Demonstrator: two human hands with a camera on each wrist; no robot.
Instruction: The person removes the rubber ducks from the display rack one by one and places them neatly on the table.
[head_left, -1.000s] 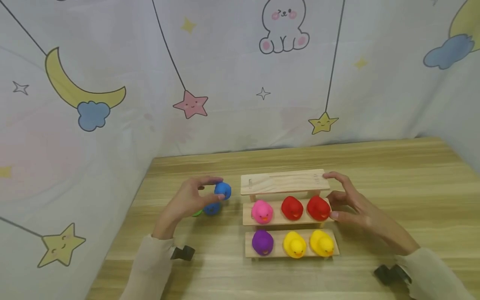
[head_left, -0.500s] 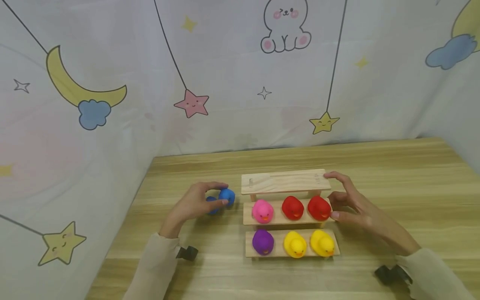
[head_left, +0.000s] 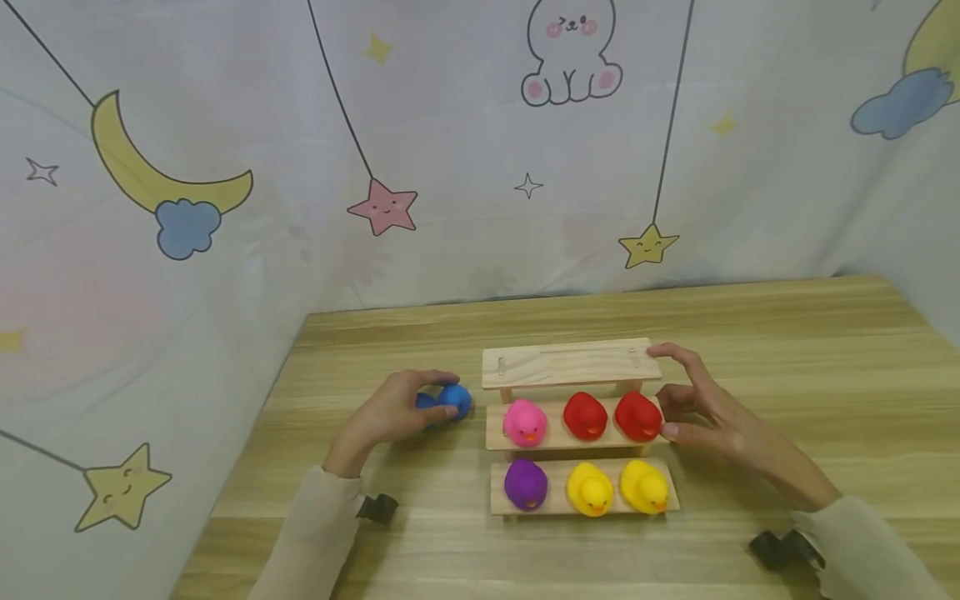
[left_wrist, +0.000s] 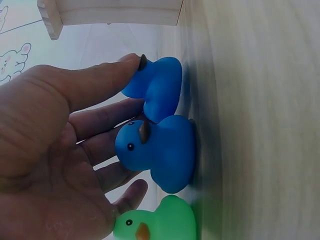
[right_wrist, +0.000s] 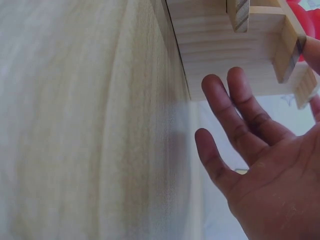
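My left hand (head_left: 397,408) pinches a blue rubber duck (head_left: 456,402) between thumb and fingers, at or just above the table. Right beside it stands a second blue duck (left_wrist: 172,155), and a green duck (left_wrist: 172,222) is past that in the left wrist view; the hand hides the green one in the head view. Thumb and index finger of my right hand (head_left: 712,417) touch the right end of a three-tier wooden rack (head_left: 570,364), its other fingers extended. Pink (head_left: 525,423) and red ducks (head_left: 585,416) sit on the middle tier, purple (head_left: 526,485) and yellow ducks (head_left: 589,490) on the lowest.
The rack stands on a wood-grain table (head_left: 585,558). A white printed cloth (head_left: 465,150) hangs behind the table and along its left side. Each wrist wears a black camera mount.
My left hand has lowered the blue duck and shifted it slightly right, from above the other blue duck to beside it. The right hand stays at the rack.
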